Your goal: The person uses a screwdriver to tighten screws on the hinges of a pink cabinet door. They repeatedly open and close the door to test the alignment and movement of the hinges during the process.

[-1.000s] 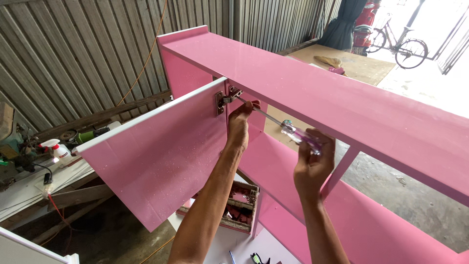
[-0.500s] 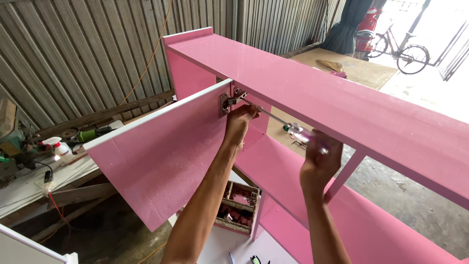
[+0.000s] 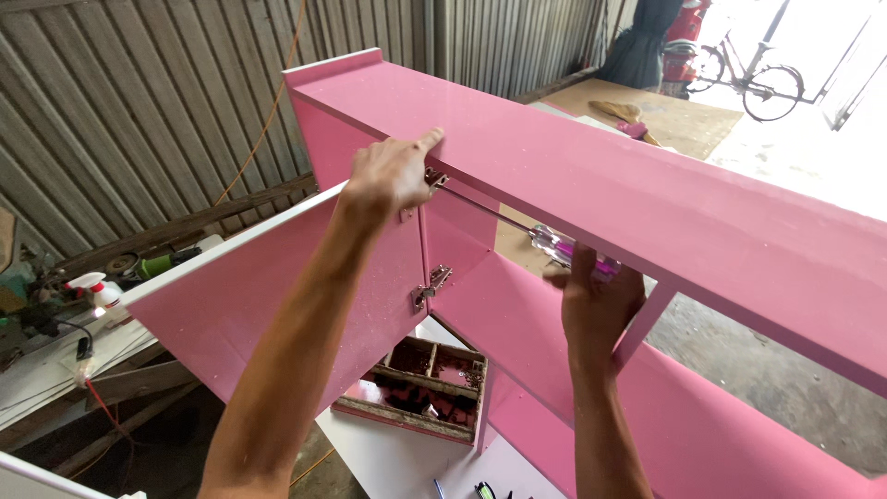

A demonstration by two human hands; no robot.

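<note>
Since approx. a sec ago, the left hand point(image 3: 393, 174) has been raised over the upper hinge point(image 3: 434, 177), fingers loosely spread. Screwdriver point(image 3: 554, 245) is still gripped in the closed right hand point(image 3: 596, 300), tip at hinge; pink door point(image 3: 277, 296) hangs open.

a white worktop point(image 3: 388, 453) runs under the open pink cabinet point(image 3: 647, 203) and carries it; the cabinet's lower panel rests on the board. on the white surface sits a shallow wooden tray point(image 3: 416, 393) split into compartments, its inside stained dark red, with small bits of hardware in the cells. near the bottom edge a pen point(image 3: 438, 488) and a dark small item point(image 3: 485, 491) lie on the board, too small to tell apart further. at the far left a second, paler worktop point(image 3: 46, 365) bears a white spray bottle with a red nozzle point(image 3: 97, 291), a black cable point(image 3: 78, 337) and cluttered tools. beyond the cabinet stands a plywood worktop point(image 3: 684, 115) with a brush-like thing point(image 3: 624, 113) lying on it.
</note>
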